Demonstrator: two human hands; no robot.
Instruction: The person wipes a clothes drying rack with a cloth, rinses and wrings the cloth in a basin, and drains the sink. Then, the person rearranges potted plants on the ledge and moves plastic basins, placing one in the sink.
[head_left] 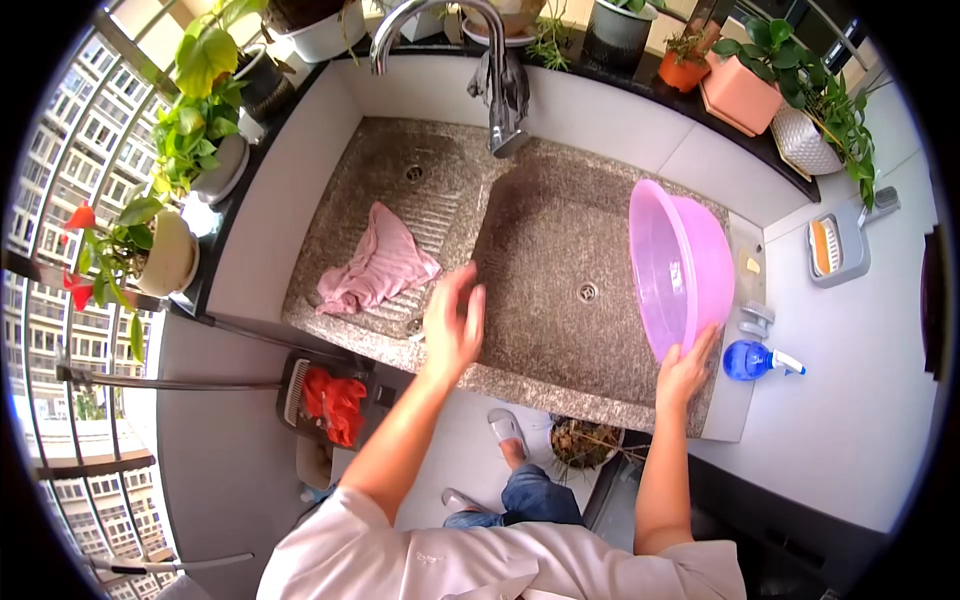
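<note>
A pink plastic basin (708, 265) is tipped on its side at the right end of the stone sink (560, 345), its hollow facing left. My right hand (686, 372) grips its lower rim, with the thumb on the near side. Over the divider between the two sink sections, my left hand (455, 325) is raised with its fingers apart and nothing in it. Just left of that hand, a crumpled pink cloth (380, 262) lies on the ribbed washboard part (432, 225). The chrome faucet (497, 90) stands at the back middle.
A blue spray bottle (748, 360) and a brush (757, 318) sit right of the sink. Farther right, a grey soap dish (850, 262) is on the wall. Potted plants line the black ledge (560, 62). Below left, a dark bin (370, 385) holds a red plastic bag (335, 405).
</note>
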